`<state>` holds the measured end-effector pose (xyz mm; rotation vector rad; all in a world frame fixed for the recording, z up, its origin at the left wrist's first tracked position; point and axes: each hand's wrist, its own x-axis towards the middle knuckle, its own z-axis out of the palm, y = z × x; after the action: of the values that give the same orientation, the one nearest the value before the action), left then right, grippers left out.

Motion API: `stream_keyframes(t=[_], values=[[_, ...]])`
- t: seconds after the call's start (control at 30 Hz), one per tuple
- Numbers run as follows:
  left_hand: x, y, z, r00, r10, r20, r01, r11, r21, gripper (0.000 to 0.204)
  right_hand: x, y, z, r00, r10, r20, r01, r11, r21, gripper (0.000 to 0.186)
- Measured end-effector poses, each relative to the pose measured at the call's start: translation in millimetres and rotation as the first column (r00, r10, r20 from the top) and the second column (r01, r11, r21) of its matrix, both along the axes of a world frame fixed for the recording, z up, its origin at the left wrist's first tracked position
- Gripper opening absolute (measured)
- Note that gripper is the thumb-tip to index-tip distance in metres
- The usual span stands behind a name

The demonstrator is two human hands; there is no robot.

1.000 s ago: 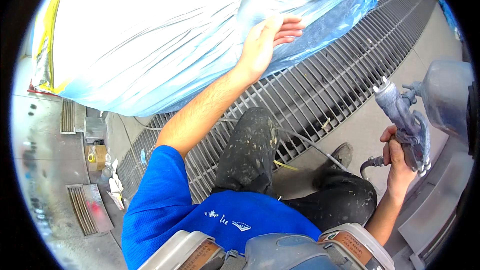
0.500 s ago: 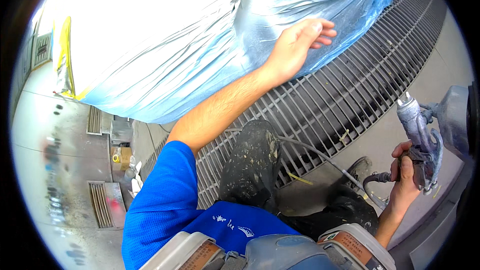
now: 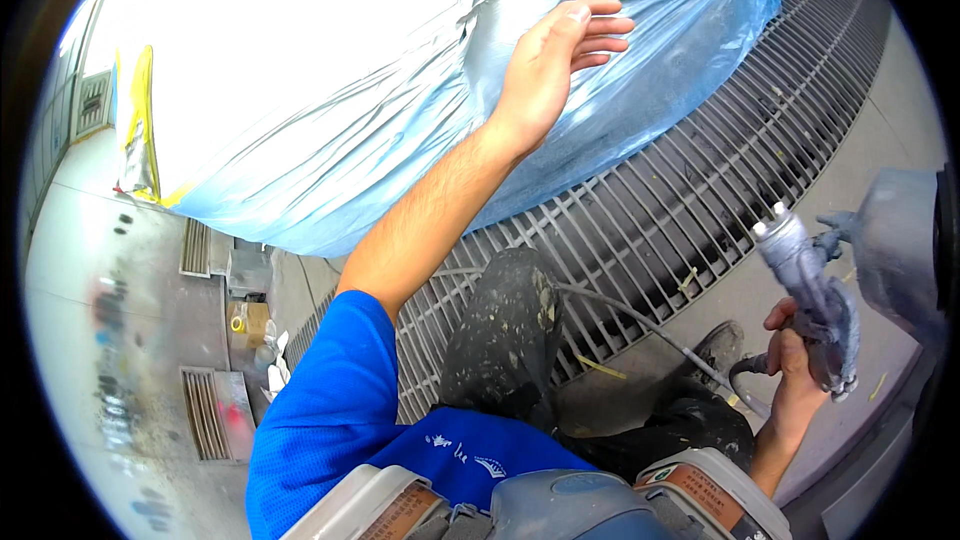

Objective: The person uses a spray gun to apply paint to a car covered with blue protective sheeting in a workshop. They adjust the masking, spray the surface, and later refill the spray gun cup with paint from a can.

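Observation:
My left hand (image 3: 550, 65) is stretched out over a large shape draped in blue plastic sheeting (image 3: 650, 105). Its fingers are extended and a little apart, with nothing in them; whether it touches the sheeting I cannot tell. At the right, my right hand (image 3: 797, 380) is wrapped round a paint-smeared spray gun (image 3: 805, 275). The gun's nozzle end tilts up and to the left. A grey cup (image 3: 900, 255) is attached on the gun's right side, partly cut off by the dark rim. From near my right hand a grey hose (image 3: 655, 325) runs leftward, passing behind my knee.
A slatted metal floor grate (image 3: 640, 210) curves along the sheeting's near edge. My paint-spotted knee (image 3: 505, 330) is bent over it, and my shoe (image 3: 720, 348) rests on the floor at its right. Further left stands a cardboard box (image 3: 250, 325), near wall vents (image 3: 205, 415). Respirator filters (image 3: 700, 490) fill the lower edge.
My left hand has moved up and to the left across the sheeting, its fingers more extended. The spray gun has tipped further left, and my right hand has shifted slightly left with it.

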<state>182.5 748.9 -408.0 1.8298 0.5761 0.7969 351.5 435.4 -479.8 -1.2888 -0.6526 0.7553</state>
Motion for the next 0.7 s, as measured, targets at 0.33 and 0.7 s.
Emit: stream_keyframes(t=[0.33, 0.7], values=[[-37, -6, -34, 0.996, -0.002, -0.088, -0.005, 0.997, -0.080, 0.048, -1, -3, 4, 0.993, 0.119, 0.000, -0.119, 0.991, -0.066, 0.040], [-60, -8, -46, 0.987, 0.007, -0.160, -0.016, 0.998, -0.057, 0.045, 3, 9, 13, 0.996, -0.035, 0.084, 0.028, 0.996, 0.081, 0.038]])
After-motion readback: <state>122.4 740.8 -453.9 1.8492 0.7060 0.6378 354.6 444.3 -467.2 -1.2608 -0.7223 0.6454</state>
